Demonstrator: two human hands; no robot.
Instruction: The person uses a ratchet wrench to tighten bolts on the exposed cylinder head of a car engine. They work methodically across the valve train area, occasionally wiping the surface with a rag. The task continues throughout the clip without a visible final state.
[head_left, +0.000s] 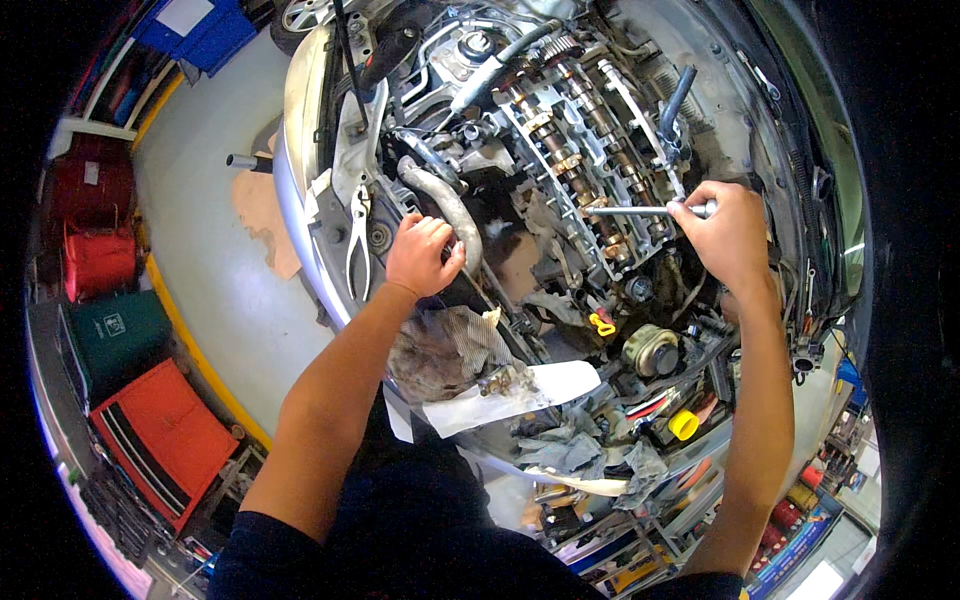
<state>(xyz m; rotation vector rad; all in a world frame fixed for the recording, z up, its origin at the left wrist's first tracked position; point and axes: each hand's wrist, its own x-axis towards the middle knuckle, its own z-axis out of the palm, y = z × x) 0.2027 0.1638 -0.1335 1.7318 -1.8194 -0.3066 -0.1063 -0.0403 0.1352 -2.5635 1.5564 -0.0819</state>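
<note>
Fingers (684, 213) of the right hand (725, 224) are gripping a slim metal bar (640, 210) near its right end. That bar is lying crosswise above two exposed camshafts (561, 162), its left end reaching over the left one; contact is not showing clearly. The left hand (424, 258) is resting beside a grey hose (448, 204), its digits bending loosely; whether they are holding anything, I cannot tell. Silver pliers (357, 245) are lying just left of that hand. A soiled cloth (445, 348) and a white sheet (565, 384) are lying nearer the person.
</note>
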